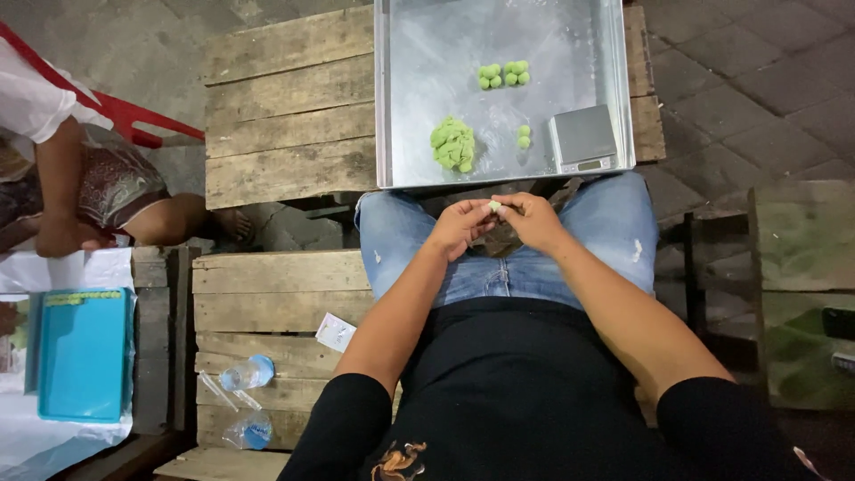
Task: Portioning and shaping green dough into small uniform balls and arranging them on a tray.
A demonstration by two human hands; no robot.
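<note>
My left hand (459, 228) and my right hand (532, 220) meet above my lap, fingertips pinching a small pale green dough piece (494, 207) between them. Just beyond, a metal tray (419, 107) rests on a wooden pallet table (285, 107). In the tray lie a heap of green dough lumps (453, 144), a row of several small green balls (502, 74), and two more green balls (524, 136). A small grey digital scale (583, 140) sits in the tray's near right corner.
Another person (71, 178) sits at the left beside a red frame. A turquoise tray (82, 352) lies at lower left. On the pallet by my left side are two clear plastic bottles (245, 374) and a small white packet (336, 331). A wooden crate (802, 294) stands at the right.
</note>
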